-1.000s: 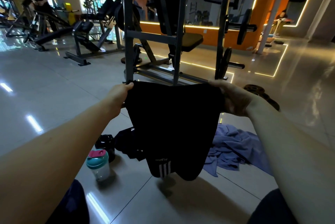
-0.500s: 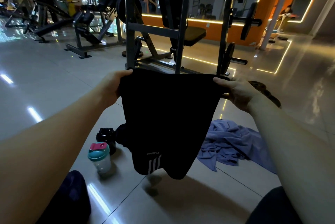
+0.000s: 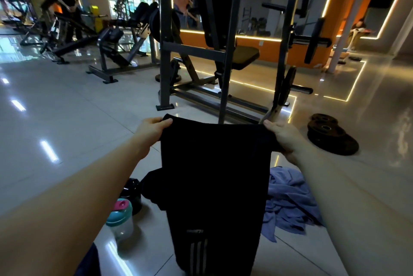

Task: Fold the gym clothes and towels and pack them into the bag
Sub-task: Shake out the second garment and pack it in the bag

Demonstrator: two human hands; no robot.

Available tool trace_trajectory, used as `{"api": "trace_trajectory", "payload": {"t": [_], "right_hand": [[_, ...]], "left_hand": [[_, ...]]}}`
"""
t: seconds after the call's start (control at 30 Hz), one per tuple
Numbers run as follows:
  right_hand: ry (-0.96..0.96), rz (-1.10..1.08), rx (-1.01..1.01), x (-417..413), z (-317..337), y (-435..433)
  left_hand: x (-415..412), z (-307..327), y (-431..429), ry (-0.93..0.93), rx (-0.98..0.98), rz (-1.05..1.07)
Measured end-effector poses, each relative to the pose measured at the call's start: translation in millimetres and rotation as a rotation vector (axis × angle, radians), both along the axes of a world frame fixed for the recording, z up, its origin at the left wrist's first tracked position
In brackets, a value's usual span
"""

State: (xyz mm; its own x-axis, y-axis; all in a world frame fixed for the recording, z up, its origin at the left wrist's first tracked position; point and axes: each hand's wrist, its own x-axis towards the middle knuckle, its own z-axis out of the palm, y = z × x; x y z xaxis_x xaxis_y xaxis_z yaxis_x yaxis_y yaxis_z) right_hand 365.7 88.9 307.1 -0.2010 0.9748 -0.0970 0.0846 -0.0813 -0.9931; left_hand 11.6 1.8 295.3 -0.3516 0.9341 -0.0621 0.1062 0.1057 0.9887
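You are holding the black shorts up in the air, right in front of you. Your left hand grips one top corner and your right hand grips the other, with fingers curled round the cloth. The top edge is pulled flat from side to side between your hands. The rest hangs straight down, so the long way of the shorts goes up and down, with the stripes near the bottom. Both hands are at about the same height and just as far out, so neither one is nearer. I think the next fold means bringing one hand across to meet the other, side to side. The blue towel lies in a heap on the floor, low and to your right, closer to your right hand. A dark lump sits behind the shorts on the left. I cannot tell if it is the bag.
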Motion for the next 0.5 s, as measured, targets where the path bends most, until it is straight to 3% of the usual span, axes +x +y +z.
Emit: {"api": "trace_trajectory", "payload": {"t": [0.23, 0.37, 0.5], "right_hand": [[0.260, -0.038, 0.076, -10, -1, 7], [0.141, -0.057, 0.195, -18, 18, -10], [0.046, 0.223, 0.190, -23, 34, -41]], "left_hand": [[7, 13, 4, -0.088, 0.155, 0.115], [9, 29, -15, -0.021, 0.255, 0.134], [-10, 34, -40, 0.151, 0.199, 0.097]]}}
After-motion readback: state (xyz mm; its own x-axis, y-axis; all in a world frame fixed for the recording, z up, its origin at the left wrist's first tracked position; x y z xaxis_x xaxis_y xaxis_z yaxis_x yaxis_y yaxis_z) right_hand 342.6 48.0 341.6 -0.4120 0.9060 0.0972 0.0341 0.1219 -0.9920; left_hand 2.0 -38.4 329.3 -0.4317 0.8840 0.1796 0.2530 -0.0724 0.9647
